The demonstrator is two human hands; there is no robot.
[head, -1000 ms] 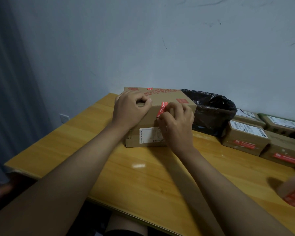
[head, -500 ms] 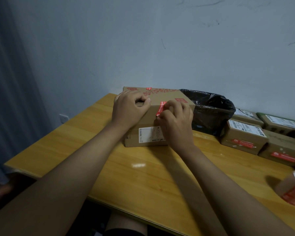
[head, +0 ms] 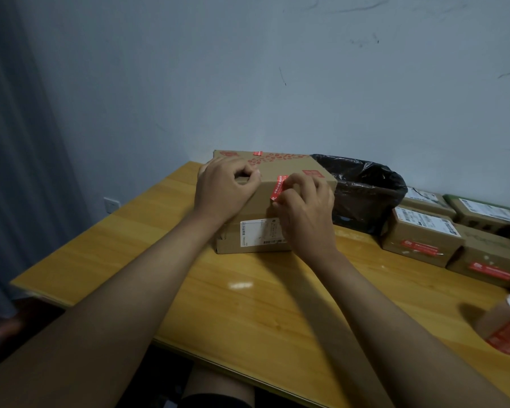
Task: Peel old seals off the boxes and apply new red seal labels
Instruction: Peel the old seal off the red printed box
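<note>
A large cardboard box [head: 265, 201] with red printing stands at the far middle of the wooden table [head: 248, 304]. A red seal label [head: 278, 189] runs over the box's near top edge. My right hand [head: 304, 213] pinches that label at its lower end, thumb and fingers curled on it. My left hand [head: 224, 189] rests curled on the box's top left edge and holds it steady. A roll of red seal labels [head: 504, 331] lies at the table's right edge.
A black-lined bin [head: 362, 189] stands right behind the box. Several smaller cardboard boxes [head: 421, 235] with red seals and white shipping labels sit at the right. A grey wall is behind, a curtain at the left. The near table edge lies just above my lap.
Both hands stay on the box. My right hand has shifted slightly down along the red label on the front edge.
</note>
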